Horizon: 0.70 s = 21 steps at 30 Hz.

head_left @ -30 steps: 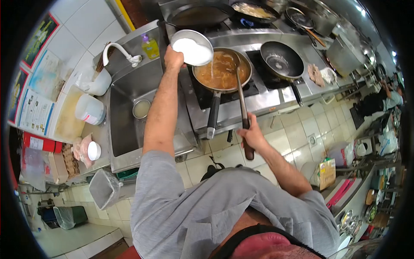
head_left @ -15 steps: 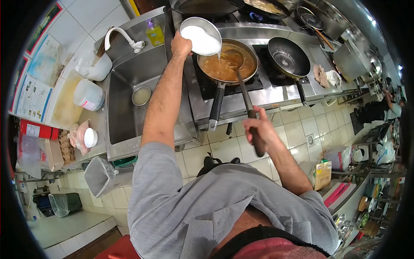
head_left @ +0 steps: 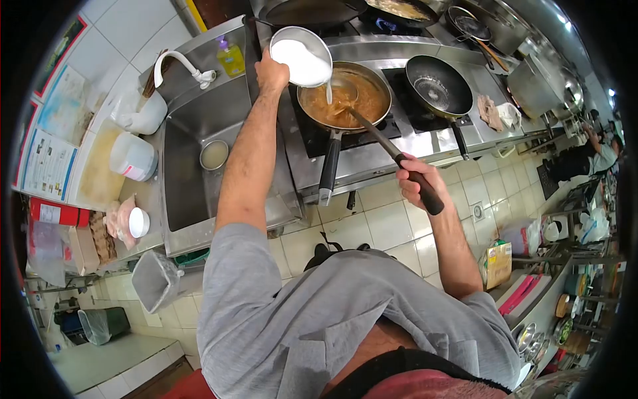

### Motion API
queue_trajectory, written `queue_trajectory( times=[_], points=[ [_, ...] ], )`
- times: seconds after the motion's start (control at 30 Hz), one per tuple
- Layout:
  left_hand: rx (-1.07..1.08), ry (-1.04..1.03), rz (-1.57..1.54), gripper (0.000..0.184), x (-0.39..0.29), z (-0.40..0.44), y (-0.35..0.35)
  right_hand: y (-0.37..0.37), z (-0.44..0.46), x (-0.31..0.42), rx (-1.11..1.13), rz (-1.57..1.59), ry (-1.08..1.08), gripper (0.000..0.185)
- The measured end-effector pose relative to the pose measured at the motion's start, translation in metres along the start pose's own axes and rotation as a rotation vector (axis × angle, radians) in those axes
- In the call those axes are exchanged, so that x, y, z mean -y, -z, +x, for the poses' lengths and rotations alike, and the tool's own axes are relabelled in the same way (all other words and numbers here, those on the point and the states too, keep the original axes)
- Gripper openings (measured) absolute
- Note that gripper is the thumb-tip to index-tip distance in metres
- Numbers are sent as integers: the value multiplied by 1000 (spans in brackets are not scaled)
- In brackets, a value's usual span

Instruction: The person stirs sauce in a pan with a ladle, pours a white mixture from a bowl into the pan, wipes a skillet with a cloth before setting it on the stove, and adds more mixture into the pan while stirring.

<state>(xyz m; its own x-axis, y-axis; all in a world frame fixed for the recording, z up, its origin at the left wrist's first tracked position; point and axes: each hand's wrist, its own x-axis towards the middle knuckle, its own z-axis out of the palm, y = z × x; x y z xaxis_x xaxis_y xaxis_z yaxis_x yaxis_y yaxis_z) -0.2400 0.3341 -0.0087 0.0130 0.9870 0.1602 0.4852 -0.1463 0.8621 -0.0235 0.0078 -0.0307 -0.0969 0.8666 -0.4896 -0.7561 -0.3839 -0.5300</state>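
My left hand (head_left: 271, 70) is closed on the rim of a round metal bowl (head_left: 327, 50), tipped over the pan's left edge. White liquid (head_left: 298, 61) fills much of the bowl and runs in a thin stream into the brown sauce (head_left: 369, 100). That sauce lies in a frying pan (head_left: 387, 114) on the stove, its black handle (head_left: 328, 169) pointing toward me. My right hand (head_left: 422, 181) is wrapped round the dark handle of a long ladle (head_left: 379, 135). The ladle's head sits in the sauce, partly hidden by it.
Right of the sauce pan stands a black frying pan (head_left: 438, 86) on another burner. To the left is a sink (head_left: 193, 139) with a small bowl (head_left: 214, 154) in it. Behind, a flame burns under a pan (head_left: 399, 13). Cloths (head_left: 490, 113) lie at right; another person (head_left: 588, 156) is far right.
My right hand has swung the ladle's handle to the right, and its head has shifted left in the sauce. The white stream from the bowl looks thicker and longer.
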Motion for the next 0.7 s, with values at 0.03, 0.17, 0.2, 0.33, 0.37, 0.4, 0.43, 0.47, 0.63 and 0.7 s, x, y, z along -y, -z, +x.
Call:
queue_trajectory(
  times=[0.03,0.17,0.2,0.33,0.37,0.4,0.43,0.47,0.63,0.7],
  points=[
    [-39,-39,34,55,9,8,-5,-3,-1,-7,-115,-261,71,52],
    [-37,-13,-36,53,-8,-9,5,-16,8,-68,-299,-841,209,74],
    [-42,-13,-38,53,-11,-8,6,-31,1,-72,-273,-766,176,75],
    [-25,-38,-190,47,-9,-13,4,-45,-22,-24,-159,-239,80,58],
    [-27,-40,-253,45,-11,-14,3,-22,-14,-5,-28,-140,-53,49],
    [-25,-43,-255,45,-12,-15,3,-16,-8,1,-52,-77,27,50],
    [-27,-28,-269,44,-13,-16,3,-12,-7,-4,-140,-300,85,54],
    [-32,-12,-281,43,-14,-16,5,-10,-5,-9,-225,-524,142,58],
    [-43,9,-333,42,-16,-19,10,-24,5,-63,-309,-789,198,76],
    [-37,21,-350,42,-15,-19,10,-40,-8,-54,-245,-563,153,66]
  ],
)
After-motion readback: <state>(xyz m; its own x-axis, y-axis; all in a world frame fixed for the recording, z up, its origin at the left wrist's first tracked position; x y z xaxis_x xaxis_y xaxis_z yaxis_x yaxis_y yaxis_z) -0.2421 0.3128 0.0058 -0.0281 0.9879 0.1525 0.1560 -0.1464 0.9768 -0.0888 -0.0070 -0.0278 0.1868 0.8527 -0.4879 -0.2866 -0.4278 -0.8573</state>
